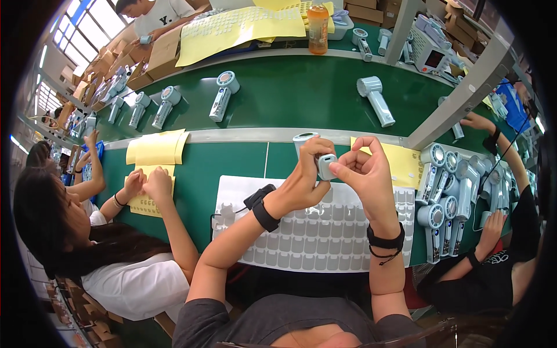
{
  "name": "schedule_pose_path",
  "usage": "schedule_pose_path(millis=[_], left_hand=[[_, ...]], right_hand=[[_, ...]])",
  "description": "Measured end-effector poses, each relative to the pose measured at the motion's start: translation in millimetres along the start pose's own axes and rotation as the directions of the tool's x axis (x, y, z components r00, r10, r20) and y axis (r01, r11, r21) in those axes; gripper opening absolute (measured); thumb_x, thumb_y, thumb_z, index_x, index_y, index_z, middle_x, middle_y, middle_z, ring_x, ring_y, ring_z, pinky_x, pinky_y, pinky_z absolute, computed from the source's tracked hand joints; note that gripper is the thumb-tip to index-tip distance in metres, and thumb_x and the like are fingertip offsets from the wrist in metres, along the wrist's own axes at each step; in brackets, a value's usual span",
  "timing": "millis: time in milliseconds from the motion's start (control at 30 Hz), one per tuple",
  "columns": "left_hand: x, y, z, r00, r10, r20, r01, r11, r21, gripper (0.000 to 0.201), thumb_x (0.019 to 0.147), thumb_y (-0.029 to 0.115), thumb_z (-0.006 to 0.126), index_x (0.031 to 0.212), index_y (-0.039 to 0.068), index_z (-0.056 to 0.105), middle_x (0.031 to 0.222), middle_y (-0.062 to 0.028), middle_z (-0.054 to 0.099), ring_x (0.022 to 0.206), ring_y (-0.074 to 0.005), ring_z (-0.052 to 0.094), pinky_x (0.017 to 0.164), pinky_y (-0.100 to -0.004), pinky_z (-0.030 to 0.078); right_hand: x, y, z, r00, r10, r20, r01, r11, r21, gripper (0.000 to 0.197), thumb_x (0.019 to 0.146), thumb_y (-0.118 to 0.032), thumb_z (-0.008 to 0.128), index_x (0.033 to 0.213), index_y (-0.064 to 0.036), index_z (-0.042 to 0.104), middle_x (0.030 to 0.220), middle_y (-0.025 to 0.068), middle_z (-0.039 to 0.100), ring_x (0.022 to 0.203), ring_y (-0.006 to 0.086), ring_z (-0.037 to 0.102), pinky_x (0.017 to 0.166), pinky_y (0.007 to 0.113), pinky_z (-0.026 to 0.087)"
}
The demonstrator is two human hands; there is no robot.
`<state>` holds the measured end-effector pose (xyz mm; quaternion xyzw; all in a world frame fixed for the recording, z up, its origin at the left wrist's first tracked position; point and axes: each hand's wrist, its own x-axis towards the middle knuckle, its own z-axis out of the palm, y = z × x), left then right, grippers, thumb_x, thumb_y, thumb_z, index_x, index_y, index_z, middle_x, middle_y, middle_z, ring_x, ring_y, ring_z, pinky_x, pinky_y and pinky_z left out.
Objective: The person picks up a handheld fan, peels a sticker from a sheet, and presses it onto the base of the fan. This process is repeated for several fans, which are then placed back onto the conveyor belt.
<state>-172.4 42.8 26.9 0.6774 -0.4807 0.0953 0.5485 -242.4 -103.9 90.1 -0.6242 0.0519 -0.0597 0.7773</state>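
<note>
My left hand [301,181] is wrapped round the handle of a pale blue handheld fan [326,167]. The handle's end, with a small dark slot, points toward me, and part of the round fan head shows beyond my knuckles. My right hand [366,181] pinches the edge of that handle end between thumb and index finger, its other fingers raised. Whether a small label lies under the thumb is hidden. Below both hands a white sheet of grey labels [313,262] lies on the green table, some of its upper places bare.
Several fans [447,168] are piled at my right, beside a yellow label sheet [400,164]. Further fans [223,95] stand along the green belt [290,87] ahead. A metal post [464,87] rises at right. Co-workers sit on both sides; the left one handles a yellow sheet [154,148].
</note>
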Motion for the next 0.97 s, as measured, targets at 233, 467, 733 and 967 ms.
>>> schedule_pose_path(millis=[233, 467, 733, 967], left_hand=[[0.0, -0.9, 1.0, 0.999, -0.022, -0.023, 0.02, 0.996, -0.086, 0.058, 0.069, -0.012, 0.049, 0.12, 0.006, 0.027, 0.11, -0.0177, 0.045, 0.097, -0.0264, 0.048, 0.087, -0.0403, 0.04], [1.4, -1.0, 0.3, 1.0, -0.011, -0.022, 0.009, 0.995, -0.099, 0.057, 0.069, -0.012, 0.048, 0.119, 0.006, 0.027, 0.11, -0.0178, 0.044, 0.098, -0.0265, 0.047, 0.088, -0.041, 0.04], [0.6, -0.8, 2.1, 1.0, -0.011, -0.025, 0.009, 0.997, -0.083, 0.058, 0.069, -0.012, 0.049, 0.119, 0.006, 0.027, 0.111, -0.0178, 0.045, 0.098, -0.0266, 0.047, 0.088, -0.042, 0.039], [0.0, -2.5, 1.4, 1.0, -0.01, -0.027, 0.007, 0.996, -0.085, 0.058, 0.069, -0.011, 0.049, 0.119, 0.006, 0.027, 0.112, -0.0176, 0.045, 0.097, -0.0268, 0.047, 0.09, -0.0434, 0.039]], right_hand=[[-1.7, 3.8, 1.5, 0.999, -0.039, -0.02, 0.038, 0.998, -0.054, 0.042, 0.08, 0.002, 0.074, 0.103, -0.0084, 0.041, 0.08, 0.0039, 0.064, 0.074, 0.0062, 0.058, 0.071, 0.021, 0.046], [-1.1, 3.1, 3.5, 0.998, -0.057, -0.025, 0.056, 0.996, -0.067, 0.042, 0.079, 0.002, 0.074, 0.102, -0.0086, 0.04, 0.08, 0.0033, 0.063, 0.073, 0.0054, 0.056, 0.069, 0.021, 0.044], [-2.0, 4.9, 5.0, 0.994, -0.098, -0.046, 0.092, 0.988, -0.122, 0.041, 0.079, 0.002, 0.074, 0.1, -0.0089, 0.041, 0.079, 0.0032, 0.063, 0.073, 0.0054, 0.056, 0.069, 0.021, 0.045], [-0.2, 3.0, 3.9, 0.998, -0.062, -0.026, 0.059, 0.995, -0.086, 0.041, 0.079, 0.001, 0.074, 0.1, -0.0091, 0.041, 0.08, 0.0034, 0.063, 0.072, 0.0059, 0.056, 0.069, 0.021, 0.045]])
